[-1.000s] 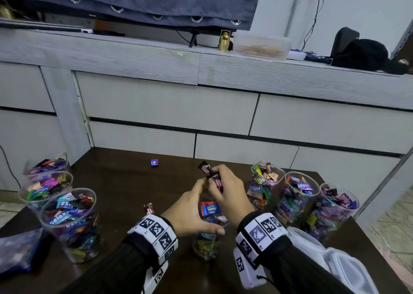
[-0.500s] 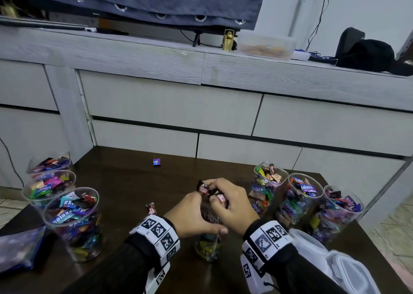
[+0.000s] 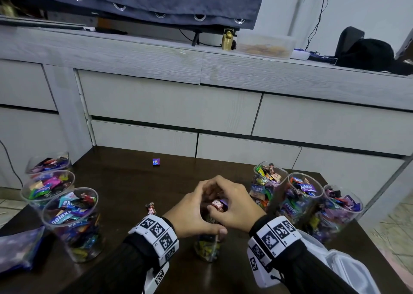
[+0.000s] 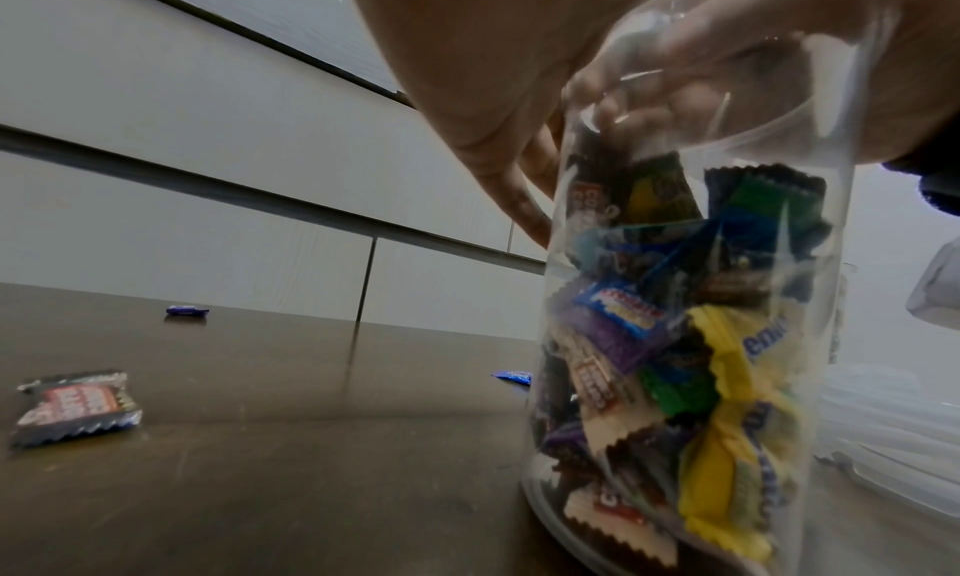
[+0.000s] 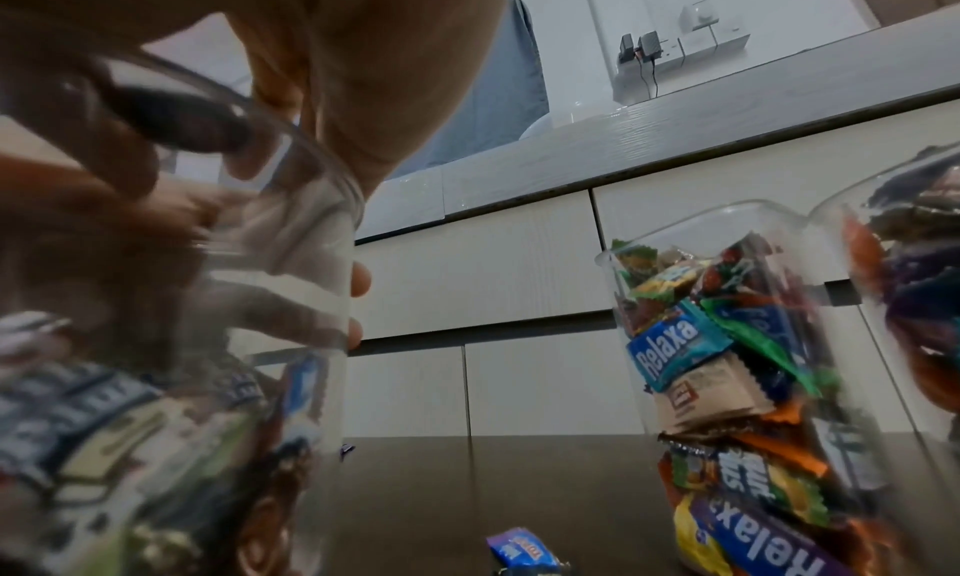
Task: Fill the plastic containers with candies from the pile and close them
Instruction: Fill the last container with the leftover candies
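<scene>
A clear plastic container (image 3: 207, 249), partly full of wrapped candies, stands near the front edge of the dark table (image 3: 125, 186). My left hand (image 3: 190, 213) grips its upper part, thumb on the near wall and fingers (image 5: 358, 285) round the far wall. My right hand (image 3: 234, 202) sits over the mouth and pinches a few wrapped candies (image 3: 219, 205), pushing them in. In the left wrist view the container (image 4: 675, 338) is stacked with candies to about two thirds. The right hand's fingers (image 4: 701, 51) show through its wall at the top.
Three filled open containers stand at the left (image 3: 69, 222) and three at the right (image 3: 301, 195). Loose candies lie on the table (image 3: 150, 208), (image 3: 156, 162), (image 5: 524, 552). White plastic lids (image 3: 348, 269) lie at the front right, a blue bag (image 3: 20, 251) at the front left. A grey cabinet (image 3: 169, 108) is behind.
My right hand has come down with the candies from above the container to its mouth. The left hand has stayed around the container.
</scene>
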Available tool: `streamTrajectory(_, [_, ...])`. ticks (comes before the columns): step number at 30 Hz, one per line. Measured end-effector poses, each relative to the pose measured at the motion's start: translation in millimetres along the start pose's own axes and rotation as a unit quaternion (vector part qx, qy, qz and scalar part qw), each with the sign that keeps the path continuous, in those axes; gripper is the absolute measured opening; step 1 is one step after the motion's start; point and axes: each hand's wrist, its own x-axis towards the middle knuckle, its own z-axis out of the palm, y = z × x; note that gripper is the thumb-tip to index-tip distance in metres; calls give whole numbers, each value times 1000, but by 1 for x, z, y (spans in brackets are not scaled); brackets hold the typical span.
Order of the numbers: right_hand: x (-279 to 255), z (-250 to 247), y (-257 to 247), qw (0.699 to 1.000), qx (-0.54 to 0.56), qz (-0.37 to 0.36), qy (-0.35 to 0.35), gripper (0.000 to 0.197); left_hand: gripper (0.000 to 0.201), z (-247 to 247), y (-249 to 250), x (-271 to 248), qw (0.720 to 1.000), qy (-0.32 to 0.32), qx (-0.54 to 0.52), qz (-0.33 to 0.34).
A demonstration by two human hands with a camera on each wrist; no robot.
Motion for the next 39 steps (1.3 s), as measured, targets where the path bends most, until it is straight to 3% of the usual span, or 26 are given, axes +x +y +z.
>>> streamTrajectory(4, [0, 2, -2, 1000, -24, -13, -1, 24, 112, 0, -1, 0, 1000, 2, -4, 2])
streamTrajectory(6, [0, 3, -3, 999, 11, 3, 32, 13, 116, 1, -2, 0, 1000, 3, -11, 4])
streamTrajectory(8, [0, 0, -1, 988, 96, 59, 107, 3, 121, 0, -4, 1, 1000, -4, -25, 8])
streamTrajectory(10, [-2, -4, 5, 960, 168, 125, 186, 8, 129, 0, -5, 0, 999, -21, -41, 8])
streamTrajectory(12, [-6, -8, 16, 944, 158, 198, 209, 14, 128, -1, -8, -1, 996, -11, -89, 7])
streamTrajectory(13, [-9, -9, 25, 947, 114, 238, 185, 19, 120, -1, -12, -2, 992, 18, -125, 0])
streamTrajectory(15, [-17, -7, 42, 947, -2, 314, 71, 42, 90, -6, -20, -5, 988, 98, -116, -26])
streamTrajectory(18, [-32, 6, 67, 923, -80, 365, -89, 81, 63, -21, -47, -7, 961, 211, 114, -136])
streamTrajectory(20, [-35, 19, 81, 914, -94, 365, -152, 96, 61, -29, -65, -5, 917, 188, 245, -252])
streamTrajectory(22, [-33, 31, 91, 900, -135, 359, -206, 95, 59, -34, -79, -4, 867, 127, 335, -347])
streamTrajectory(25, [-25, 40, 104, 872, -203, 378, -237, 91, 49, -45, -92, -4, 809, 109, 422, -394])
streamTrajectory(26, [-21, 41, 107, 867, -199, 392, -234, 91, 46, -50, -96, -3, 805, 104, 428, -398])
streamTrajectory(28, [-14, 43, 114, 867, -183, 405, -228, 87, 38, -58, -101, 3, 825, 95, 390, -397])
streamTrajectory(32, [5, 47, 120, 871, -163, 418, -201, 58, 24, -70, -110, 19, 865, 105, 321, -371])
streamTrajectory(36, [27, 50, 126, 875, -175, 395, -219, 44, 31, -86, -119, 36, 875, 165, 298, -345])
streamTrajectory(39, [38, 52, 131, 878, -192, 379, -221, 43, 36, -100, -128, 52, 870, 154, 309, -353])
